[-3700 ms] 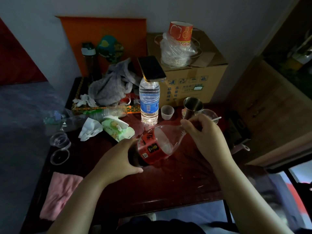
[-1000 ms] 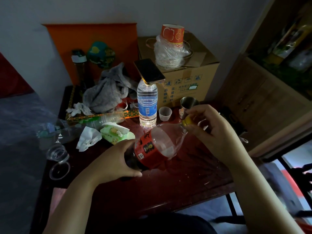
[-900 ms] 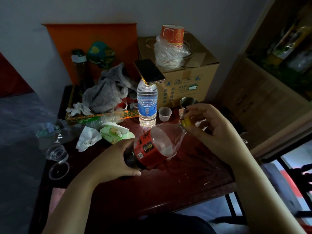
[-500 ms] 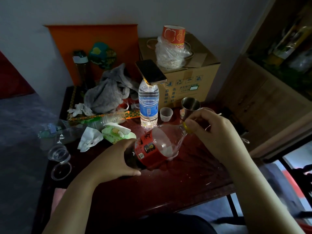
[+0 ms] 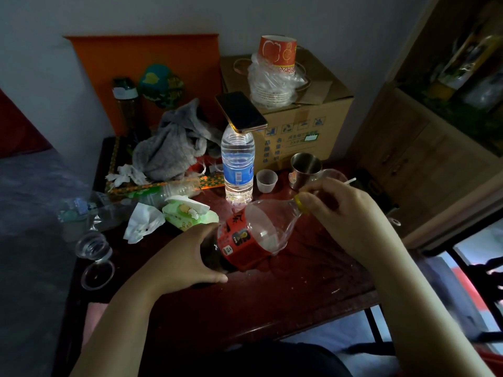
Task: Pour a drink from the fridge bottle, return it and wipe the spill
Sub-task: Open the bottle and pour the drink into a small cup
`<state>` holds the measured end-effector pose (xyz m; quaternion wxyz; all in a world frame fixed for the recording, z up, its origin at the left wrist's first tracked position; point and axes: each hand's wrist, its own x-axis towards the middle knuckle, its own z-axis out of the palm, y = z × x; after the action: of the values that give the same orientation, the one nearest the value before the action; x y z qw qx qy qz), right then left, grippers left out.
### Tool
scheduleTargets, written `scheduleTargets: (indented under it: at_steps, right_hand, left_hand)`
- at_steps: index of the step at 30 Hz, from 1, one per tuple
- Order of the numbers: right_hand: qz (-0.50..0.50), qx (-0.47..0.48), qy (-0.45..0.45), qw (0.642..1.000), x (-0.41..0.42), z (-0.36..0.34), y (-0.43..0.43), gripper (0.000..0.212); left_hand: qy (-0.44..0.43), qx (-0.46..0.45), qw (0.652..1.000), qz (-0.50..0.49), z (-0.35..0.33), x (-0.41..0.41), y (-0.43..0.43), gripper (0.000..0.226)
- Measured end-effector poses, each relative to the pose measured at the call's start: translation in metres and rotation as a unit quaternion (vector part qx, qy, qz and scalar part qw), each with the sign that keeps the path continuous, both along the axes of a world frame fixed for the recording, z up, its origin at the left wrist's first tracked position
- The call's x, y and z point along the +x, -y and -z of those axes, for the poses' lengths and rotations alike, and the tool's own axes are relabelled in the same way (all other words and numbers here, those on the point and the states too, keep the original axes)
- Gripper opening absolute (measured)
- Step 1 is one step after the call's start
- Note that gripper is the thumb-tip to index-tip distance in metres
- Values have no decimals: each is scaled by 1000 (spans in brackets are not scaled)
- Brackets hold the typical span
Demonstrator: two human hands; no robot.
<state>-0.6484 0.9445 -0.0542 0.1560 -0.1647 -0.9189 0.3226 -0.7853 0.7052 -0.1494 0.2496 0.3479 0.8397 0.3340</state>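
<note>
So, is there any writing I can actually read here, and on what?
Nothing here reads clearly enough to quote.
Red-labelled bottle: one big black Chinese character, cut off; small print blurred.
Cardboard box: handling symbols and Chinese print, too blurred.
Water bottle, blue label: too small.
Paper cup: red pattern, no words visible.

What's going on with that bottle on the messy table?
A person is holding a red-labelled drink bottle tilted over the dark red table. Their left hand grips its lower end, and their right hand pinches the yellow cap at the neck. Just behind stand a metal cup and a small plastic cup. It is too dark to tell if either has drink in it.
</note>
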Motion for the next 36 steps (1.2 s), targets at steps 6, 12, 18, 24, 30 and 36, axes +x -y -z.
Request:
scheduleTargets:
  at_steps: [6,12,18,24,30,36]
  right_hand:
    - [-53,-44,7,998,3,3,-4,23]
    - [-78,-72,7,994,5,7,-7,30]
    - [-48,-127,-36,990,3,16,-7,16]
    - [23,-114,-47,992,9,24,-20,23]
    - [48,-83,-35,995,17,43,-28,23]
    - [67,-63,-11,996,27,61,-30,24]
  left_hand:
    - [3,-9,1000,-3,2,0,0,96]
    - [12,-18,1000,-5,3,-1,1,96]
    - [0,-29,1000,-4,5,-1,0,94]
    - [-9,-54,998,-16,9,-4,0,91]
    - [-49,-136,989,-45,10,-10,8,92]
    - [-89,-187,977,-52,11,-16,12,96]
